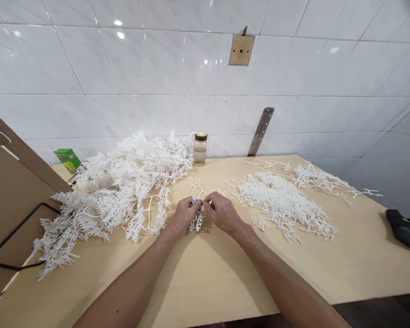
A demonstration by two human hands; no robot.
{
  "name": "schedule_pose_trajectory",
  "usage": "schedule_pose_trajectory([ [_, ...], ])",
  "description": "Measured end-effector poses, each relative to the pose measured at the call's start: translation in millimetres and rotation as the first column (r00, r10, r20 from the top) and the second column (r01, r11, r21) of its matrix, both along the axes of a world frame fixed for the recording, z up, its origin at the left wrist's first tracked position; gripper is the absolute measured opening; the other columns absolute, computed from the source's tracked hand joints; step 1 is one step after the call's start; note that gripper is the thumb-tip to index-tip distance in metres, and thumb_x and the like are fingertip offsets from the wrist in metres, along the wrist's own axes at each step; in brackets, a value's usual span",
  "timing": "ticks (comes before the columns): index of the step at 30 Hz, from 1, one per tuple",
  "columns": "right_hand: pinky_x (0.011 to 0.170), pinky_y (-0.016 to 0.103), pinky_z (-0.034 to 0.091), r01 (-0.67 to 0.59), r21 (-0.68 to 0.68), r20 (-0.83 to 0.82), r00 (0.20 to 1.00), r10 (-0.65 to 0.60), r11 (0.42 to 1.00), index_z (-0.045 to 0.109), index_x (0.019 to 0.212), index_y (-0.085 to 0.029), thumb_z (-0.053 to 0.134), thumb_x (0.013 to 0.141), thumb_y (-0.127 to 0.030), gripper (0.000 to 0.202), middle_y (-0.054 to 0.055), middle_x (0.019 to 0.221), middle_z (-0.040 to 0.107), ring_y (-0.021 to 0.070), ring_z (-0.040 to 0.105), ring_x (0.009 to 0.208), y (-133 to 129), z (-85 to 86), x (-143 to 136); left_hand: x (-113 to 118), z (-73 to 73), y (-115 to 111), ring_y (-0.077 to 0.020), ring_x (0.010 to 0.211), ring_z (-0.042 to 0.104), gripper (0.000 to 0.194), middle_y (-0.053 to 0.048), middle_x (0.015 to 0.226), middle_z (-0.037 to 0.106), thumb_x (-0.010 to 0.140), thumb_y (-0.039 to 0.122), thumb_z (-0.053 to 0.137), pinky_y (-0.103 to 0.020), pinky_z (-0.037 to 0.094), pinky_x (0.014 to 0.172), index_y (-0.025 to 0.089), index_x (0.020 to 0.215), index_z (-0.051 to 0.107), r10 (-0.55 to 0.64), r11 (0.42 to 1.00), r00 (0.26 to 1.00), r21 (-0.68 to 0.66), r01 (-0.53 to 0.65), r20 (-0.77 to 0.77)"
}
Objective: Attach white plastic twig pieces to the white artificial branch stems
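Over the middle of the table, my left hand [187, 211] is closed on a white branching plastic sprig [197, 222], part of which hangs below the fingers. My right hand [222, 210] pinches at the same sprig from the other side, its fingertips almost touching those of the left; the exact grip point is hidden. Just behind the hands lies a thin, mostly bare white stem [198, 186]. A large tangled heap of white sprigs [123, 177] rises to the left. On the right is a flatter pile of small white pieces [280, 200].
Bare branched stems [323, 182] lie at the far right of the wooden table [205, 278]. A lidded jar of liquid [200, 150] stands by the tiled wall. At left are a green box [68, 159] and a cardboard carton [17, 182]; a black object [405, 230] sits at the right edge.
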State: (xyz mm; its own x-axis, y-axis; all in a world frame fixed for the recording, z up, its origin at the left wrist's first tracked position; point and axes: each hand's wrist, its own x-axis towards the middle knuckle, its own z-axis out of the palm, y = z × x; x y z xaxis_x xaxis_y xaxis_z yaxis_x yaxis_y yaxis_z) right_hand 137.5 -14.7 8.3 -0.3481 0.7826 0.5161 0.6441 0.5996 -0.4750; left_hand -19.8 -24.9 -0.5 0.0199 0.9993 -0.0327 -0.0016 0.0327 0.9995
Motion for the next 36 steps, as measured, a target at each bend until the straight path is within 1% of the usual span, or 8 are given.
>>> schedule_pose_trajectory([
  [9, 0.066, 0.028, 0.039, 0.012, -0.084, 0.030, 1.000, -0.010, 0.996, 0.048, 0.080, -0.020, 0.045, 0.087, -0.014, 0.011, 0.002, 0.079, 0.055, 0.0157, 0.051, 0.070, -2, -10.0, -4, 1, 3.5, -4, -0.0101, 0.055, 0.040, 0.024, 0.005, 0.057, 0.044, 0.080, 0.036, 0.056, -0.022, 0.030, 0.051, 0.019, 0.065, 0.047, -0.043, 0.993, 0.978, 0.102, 0.064, -0.203],
  [14, 0.064, 0.027, 0.037, 0.136, -0.174, 0.024, 0.991, -0.134, 0.975, 0.050, 0.083, -0.019, 0.046, 0.085, -0.015, 0.007, 0.002, 0.076, 0.058, 0.0170, 0.053, 0.071, -3, -11.0, -12, 2, 3.3, -6, -0.0105, 0.056, 0.036, 0.023, 0.005, 0.058, 0.039, 0.081, 0.033, 0.053, -0.023, 0.027, 0.052, 0.020, 0.065, 0.043, -0.012, 0.981, 0.966, 0.185, 0.062, -0.259],
  [20, 0.062, 0.028, 0.035, 0.234, -0.046, 0.125, 0.966, -0.227, 0.971, 0.049, 0.080, -0.019, 0.046, 0.085, -0.012, 0.009, 0.008, 0.080, 0.059, 0.0180, 0.053, 0.071, 0, -7.4, -13, 2, 5.9, -10, -0.0105, 0.056, 0.038, 0.023, 0.005, 0.059, 0.041, 0.081, 0.033, 0.052, -0.024, 0.028, 0.053, 0.020, 0.065, 0.043, -0.032, 0.972, 0.965, 0.217, 0.090, -0.260],
  [25, 0.063, 0.029, 0.036, 0.494, -0.084, -0.037, 0.867, -0.498, 0.866, 0.052, 0.081, -0.019, 0.048, 0.085, -0.019, 0.006, 0.003, 0.068, 0.058, 0.0171, 0.051, 0.062, 17, 2.9, 25, 2, 5.5, -9, -0.0098, 0.055, 0.038, 0.030, 0.005, 0.058, 0.042, 0.081, 0.042, 0.056, -0.023, 0.030, 0.054, 0.019, 0.064, 0.048, 0.035, 0.973, 0.984, 0.229, 0.006, -0.175],
  [28, 0.066, 0.031, 0.037, 0.631, -0.034, -0.106, 0.769, -0.631, 0.775, 0.055, 0.083, -0.019, 0.048, 0.084, -0.024, 0.008, 0.004, 0.071, 0.060, 0.0187, 0.053, 0.066, 27, 6.9, 56, 0, 3.6, -6, -0.0089, 0.050, 0.037, 0.032, 0.005, 0.054, 0.042, 0.080, 0.046, 0.059, -0.022, 0.030, 0.050, 0.018, 0.065, 0.055, 0.027, 0.988, 0.993, 0.155, -0.009, -0.117],
  [30, 0.068, 0.031, 0.037, 0.661, -0.023, -0.108, 0.744, -0.659, 0.750, 0.056, 0.082, -0.019, 0.050, 0.084, -0.028, 0.011, 0.005, 0.073, 0.062, 0.0196, 0.054, 0.067, 31, 7.1, 71, -2, 2.7, -4, -0.0081, 0.045, 0.034, 0.034, 0.006, 0.050, 0.041, 0.078, 0.049, 0.061, -0.022, 0.028, 0.046, 0.018, 0.066, 0.057, 0.020, 0.996, 0.997, 0.087, -0.013, -0.070],
  [33, 0.070, 0.033, 0.040, 0.631, -0.015, -0.114, 0.770, -0.628, 0.776, 0.058, 0.080, -0.019, 0.050, 0.085, -0.033, 0.017, 0.007, 0.074, 0.065, 0.0201, 0.056, 0.067, 32, 7.5, 76, -5, 2.4, -2, -0.0074, 0.040, 0.034, 0.039, 0.006, 0.048, 0.041, 0.076, 0.055, 0.064, -0.022, 0.026, 0.042, 0.017, 0.067, 0.059, -0.012, 0.999, 1.000, 0.030, 0.012, -0.020],
  [36, 0.071, 0.033, 0.044, 0.500, 0.020, -0.209, 0.849, -0.486, 0.866, 0.062, 0.080, -0.018, 0.051, 0.087, -0.038, 0.024, 0.008, 0.077, 0.068, 0.0188, 0.057, 0.065, 24, 11.9, 61, -6, 2.8, -2, -0.0067, 0.040, 0.035, 0.042, 0.006, 0.048, 0.042, 0.073, 0.058, 0.067, -0.021, 0.025, 0.041, 0.016, 0.069, 0.061, -0.034, 0.999, 0.999, 0.020, 0.033, 0.011],
])
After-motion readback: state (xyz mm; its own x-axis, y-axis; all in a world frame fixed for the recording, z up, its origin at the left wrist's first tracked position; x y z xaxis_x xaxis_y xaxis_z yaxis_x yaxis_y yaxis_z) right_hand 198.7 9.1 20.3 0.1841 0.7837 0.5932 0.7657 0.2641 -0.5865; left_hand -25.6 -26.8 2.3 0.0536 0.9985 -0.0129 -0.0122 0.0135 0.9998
